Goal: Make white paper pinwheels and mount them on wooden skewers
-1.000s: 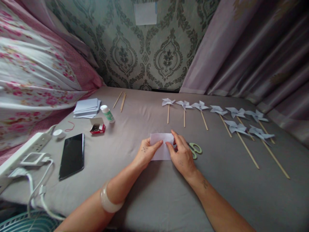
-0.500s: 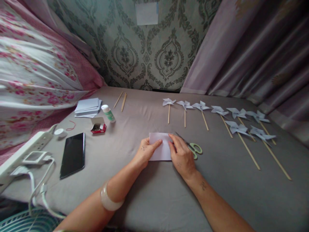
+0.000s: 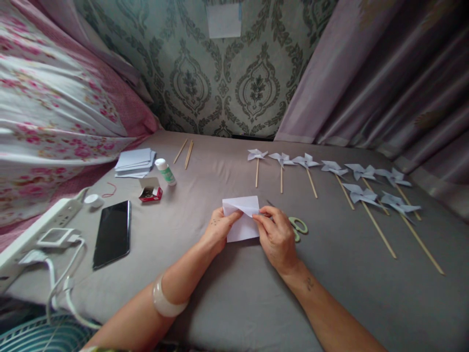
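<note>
A white square sheet of paper [image 3: 244, 231] is held up between both hands near the middle of the view. My left hand [image 3: 219, 227] grips its left side, thumb on the front face. With thumb and index finger, my right hand [image 3: 276, 237] pinches the upper right part, where a corner is turned over and bends down across the sheet. Green-handled scissors [image 3: 299, 226] lie just beyond my right hand, their blades mostly hidden by it.
Several paper pinwheels [image 3: 362, 194] on sticks lie at the right. Left stand a paper stack [image 3: 135, 164], a glue bottle [image 3: 165, 172], a red box of small metal pieces [image 3: 150, 191], a phone [image 3: 112, 234] and a power strip [image 3: 40, 230]. Wooden sticks [image 3: 188, 154] lie at the back.
The flat sheet now has its upper right corner folded over toward the front. My right fingers have drawn together into a pinch, and the paper is slightly tilted.
</note>
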The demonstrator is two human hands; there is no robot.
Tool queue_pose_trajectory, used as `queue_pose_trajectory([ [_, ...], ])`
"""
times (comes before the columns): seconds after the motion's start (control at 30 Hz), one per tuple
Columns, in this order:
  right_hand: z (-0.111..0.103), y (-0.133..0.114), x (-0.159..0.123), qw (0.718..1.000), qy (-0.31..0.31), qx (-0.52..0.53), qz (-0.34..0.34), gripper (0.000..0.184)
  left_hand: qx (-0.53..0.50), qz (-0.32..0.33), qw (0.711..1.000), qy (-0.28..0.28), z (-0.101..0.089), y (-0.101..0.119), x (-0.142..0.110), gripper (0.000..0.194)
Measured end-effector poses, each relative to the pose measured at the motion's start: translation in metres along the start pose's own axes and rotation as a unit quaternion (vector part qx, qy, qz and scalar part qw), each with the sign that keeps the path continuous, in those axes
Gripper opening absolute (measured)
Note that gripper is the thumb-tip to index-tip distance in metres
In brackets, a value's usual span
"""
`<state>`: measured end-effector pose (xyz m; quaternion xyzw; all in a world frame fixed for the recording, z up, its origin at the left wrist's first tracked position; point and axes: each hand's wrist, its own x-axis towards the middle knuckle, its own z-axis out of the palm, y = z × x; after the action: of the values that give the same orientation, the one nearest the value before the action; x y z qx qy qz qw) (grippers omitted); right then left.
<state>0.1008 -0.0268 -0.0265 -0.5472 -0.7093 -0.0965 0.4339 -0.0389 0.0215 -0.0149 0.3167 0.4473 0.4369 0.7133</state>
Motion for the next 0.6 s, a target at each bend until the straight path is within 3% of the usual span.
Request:
queue_pose_trajectory([
  [0.2,0.005,-0.006,-0.005,0.999,-0.02,0.043,-0.004,0.019,-0.046,0.021,0.999,0.005,-0.002,0.007,0.003,0.033],
  [0.33,0.006,-0.004,-0.007,0.997,-0.043,0.061,0.034,0.022,-0.099,-0.054,0.993,-0.026,-0.005,0.022,0.0,0.025],
  [0.43,0.005,-0.001,-0.007,0.994,-0.058,0.081,0.043,0.021,-0.108,-0.099,0.987,-0.072,-0.007,0.031,0.0,0.032],
  [0.5,0.004,0.0,-0.006,0.994,-0.059,0.082,0.041,0.02,-0.074,-0.085,0.991,-0.074,-0.01,0.032,0.003,0.035],
  [0.6,0.004,0.001,-0.004,0.994,-0.047,0.09,0.042,0.021,-0.013,-0.017,1.0,-0.017,-0.015,0.03,0.009,0.035],
])
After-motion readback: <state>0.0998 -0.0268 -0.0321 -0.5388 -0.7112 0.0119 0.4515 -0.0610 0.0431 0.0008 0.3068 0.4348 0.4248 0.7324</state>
